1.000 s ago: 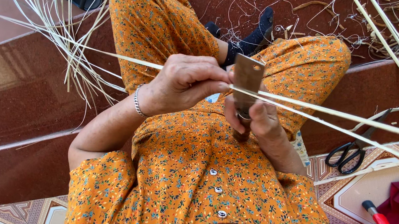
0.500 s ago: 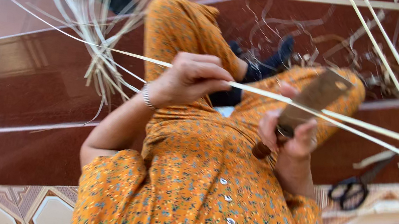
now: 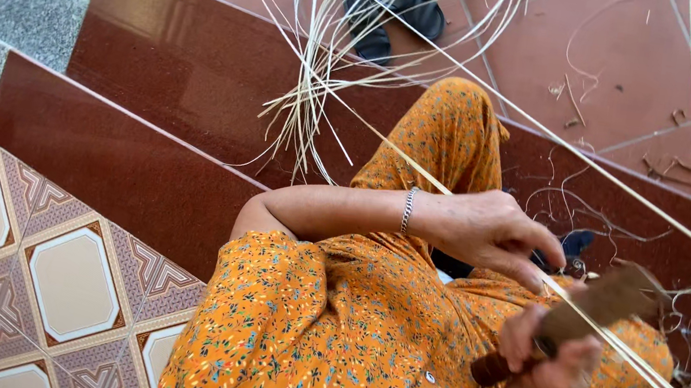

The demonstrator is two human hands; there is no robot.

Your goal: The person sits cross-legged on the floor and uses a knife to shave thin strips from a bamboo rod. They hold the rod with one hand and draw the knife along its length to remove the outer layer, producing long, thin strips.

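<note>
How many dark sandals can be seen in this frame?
2: a pair of dark sandals lying side by side on the reddish floor at the top of the view, beyond the steps and behind the bundle of pale strips. Others may lie outside the view.

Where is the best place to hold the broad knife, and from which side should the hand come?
Probably the dark wooden handle at the lower end of the knife, from below, as the right hand does. The flat blade points up and away, with the cane strip lying across it.
</note>
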